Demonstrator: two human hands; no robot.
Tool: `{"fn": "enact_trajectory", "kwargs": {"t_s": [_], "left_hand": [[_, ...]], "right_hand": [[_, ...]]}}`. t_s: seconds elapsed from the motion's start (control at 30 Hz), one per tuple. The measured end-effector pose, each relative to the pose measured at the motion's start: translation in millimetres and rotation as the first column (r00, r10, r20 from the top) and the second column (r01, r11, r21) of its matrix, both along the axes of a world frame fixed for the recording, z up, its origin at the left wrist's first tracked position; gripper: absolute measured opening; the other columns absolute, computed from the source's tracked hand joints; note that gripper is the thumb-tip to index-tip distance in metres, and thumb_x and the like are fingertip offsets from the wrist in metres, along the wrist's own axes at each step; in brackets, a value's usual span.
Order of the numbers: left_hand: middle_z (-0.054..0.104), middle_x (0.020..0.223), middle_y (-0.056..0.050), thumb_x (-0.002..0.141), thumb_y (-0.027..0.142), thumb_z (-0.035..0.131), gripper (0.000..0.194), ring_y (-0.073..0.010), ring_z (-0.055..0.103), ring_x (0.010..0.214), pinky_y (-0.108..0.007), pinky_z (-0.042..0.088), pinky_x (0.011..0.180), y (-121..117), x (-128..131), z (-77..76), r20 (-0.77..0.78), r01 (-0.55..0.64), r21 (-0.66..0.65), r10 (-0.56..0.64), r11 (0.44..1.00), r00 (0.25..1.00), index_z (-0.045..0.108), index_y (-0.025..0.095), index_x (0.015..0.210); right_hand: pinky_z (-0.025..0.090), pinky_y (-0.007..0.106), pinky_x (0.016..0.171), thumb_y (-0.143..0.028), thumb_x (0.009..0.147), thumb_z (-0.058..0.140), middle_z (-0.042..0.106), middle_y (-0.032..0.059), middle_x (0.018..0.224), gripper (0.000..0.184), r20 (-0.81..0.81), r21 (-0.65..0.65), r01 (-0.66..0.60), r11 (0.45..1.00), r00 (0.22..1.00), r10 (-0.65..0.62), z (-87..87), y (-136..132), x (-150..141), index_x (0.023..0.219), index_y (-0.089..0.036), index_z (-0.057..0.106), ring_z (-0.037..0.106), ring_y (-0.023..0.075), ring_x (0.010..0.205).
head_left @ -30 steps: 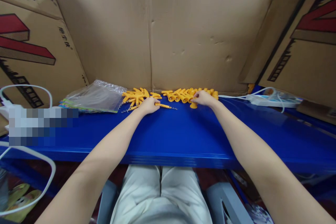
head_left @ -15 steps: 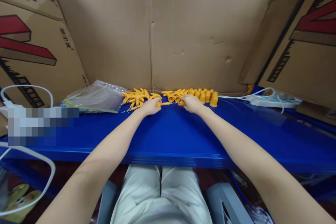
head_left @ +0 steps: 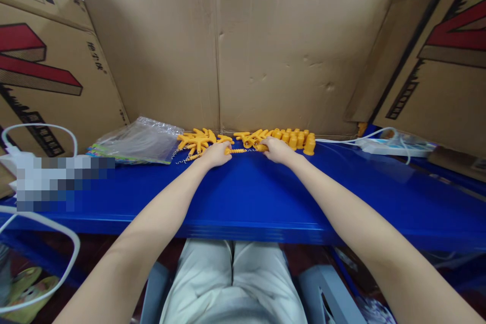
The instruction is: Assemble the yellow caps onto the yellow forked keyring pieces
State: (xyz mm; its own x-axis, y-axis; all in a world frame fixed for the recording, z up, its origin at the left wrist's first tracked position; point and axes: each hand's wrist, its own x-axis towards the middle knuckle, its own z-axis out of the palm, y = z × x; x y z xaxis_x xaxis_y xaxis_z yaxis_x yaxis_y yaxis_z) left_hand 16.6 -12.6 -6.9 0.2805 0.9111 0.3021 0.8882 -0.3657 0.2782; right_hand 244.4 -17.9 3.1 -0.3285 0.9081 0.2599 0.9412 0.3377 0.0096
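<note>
Pinching left hand (head_left: pixel 218 154): closed on a yellow twisted rod (head_left: pixel 238 151) before the cardboard panel (head_left: pixel 288 50), its left end hidden by fingers.
Right hand (head_left: pixel 279 149): gripping a yellow sleeve (head_left: pixel 261 148), mostly covered, before the panel; contact with the rod unclear.
Upright yellow caps (head_left: pixel 309 144): at the panel's foot, partly blocked.
White cable (head_left: pixel 74 245): left of the panel, cut off by the frame.

Yellow-orange rod (head_left: pixel 238 151), blue tabletop (head_left: pixel 246 192), brown cardboard (head_left: pixel 288 50), red-printed box (head_left: pixel 56 61)
</note>
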Motion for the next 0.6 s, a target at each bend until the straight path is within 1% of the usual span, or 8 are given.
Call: {"fn": "enact_trajectory", "kwargs": {"t_s": [0.13,0.23,0.33,0.4,0.47,0.53,0.6], "left_hand": [[0.066,0.077,-0.006,0.074,0.017,0.059,0.031,-0.0270,0.066,0.084,-0.033,0.046,0.079,0,2,0.2,0.031,-0.005,0.015,0.005,1.000,1.000,0.065,0.019,0.104],[0.067,0.084,-0.006,0.074,0.018,0.059,0.031,-0.0268,0.065,0.086,-0.033,0.046,0.080,1,3,-0.9,0.070,0.013,0.048,-0.016,0.999,0.997,0.064,0.020,0.104],[0.067,0.087,-0.005,0.073,0.020,0.060,0.033,-0.0256,0.064,0.087,-0.033,0.046,0.079,1,4,-1.6,0.045,0.033,0.082,-0.037,0.996,0.998,0.063,0.023,0.106],[0.066,0.082,-0.004,0.073,0.021,0.060,0.034,-0.0236,0.064,0.083,-0.031,0.046,0.076,2,4,-1.6,0.033,0.031,0.093,-0.034,0.995,0.999,0.062,0.023,0.106],[0.063,0.075,-0.002,0.072,0.021,0.061,0.031,-0.0207,0.062,0.075,-0.029,0.044,0.071,2,3,-1.5,0.065,0.021,0.101,-0.028,0.995,0.997,0.063,0.023,0.103],[0.060,0.068,0.001,0.070,0.021,0.063,0.027,-0.0175,0.058,0.067,-0.027,0.042,0.066,3,3,-1.5,0.140,0.024,0.090,-0.036,0.996,0.990,0.063,0.022,0.097],[0.056,0.062,0.004,0.068,0.020,0.065,0.025,-0.0142,0.054,0.060,-0.024,0.040,0.060,3,3,-1.3,0.235,0.050,0.052,-0.061,0.997,0.970,0.062,0.022,0.093]], "right_hand": [[0.042,0.036,0.096,-0.016,0.086,0.053,0.063,0.0103,0.124,0.033,-0.013,0.011,-0.048,0.999,0.999,0.048,0.9,-5,-6,0.117,-0.019,0.064,0.057,0.0257,0.116],[0.041,0.035,0.098,-0.019,0.088,0.054,0.062,0.0092,0.125,0.036,-0.034,0.016,-0.108,0.994,0.993,0.109,0.8,-9,-11,0.123,-0.022,0.061,0.056,0.0241,0.116],[0.041,0.035,0.100,-0.021,0.089,0.055,0.060,0.0102,0.126,0.040,-0.058,0.022,-0.147,0.989,0.987,0.148,0.6,-11,-14,0.129,-0.022,0.058,0.057,0.0236,0.116],[0.040,0.035,0.101,-0.021,0.089,0.056,0.059,0.0107,0.127,0.041,-0.081,0.034,-0.172,0.984,0.981,0.174,0.3,-10,-14,0.131,-0.022,0.057,0.057,0.0232,0.116],[0.040,0.035,0.102,-0.021,0.089,0.057,0.059,0.0115,0.128,0.042,-0.114,0.044,-0.200,0.979,0.972,0.204,-0.6,-8,-13,0.131,-0.021,0.057,0.056,0.0227,0.117],[0.039,0.035,0.103,-0.022,0.089,0.057,0.059,0.0120,0.129,0.042,-0.147,0.052,-0.223,0.973,0.962,0.229,-2.2,-4,-11,0.132,-0.020,0.057,0.056,0.0223,0.118],[0.040,0.036,0.103,-0.021,0.089,0.057,0.058,0.0121,0.129,0.043,-0.170,0.056,-0.236,0.970,0.955,0.242,-4.8,-1,-10,0.132,-0.020,0.056,0.056,0.0223,0.119]]}}
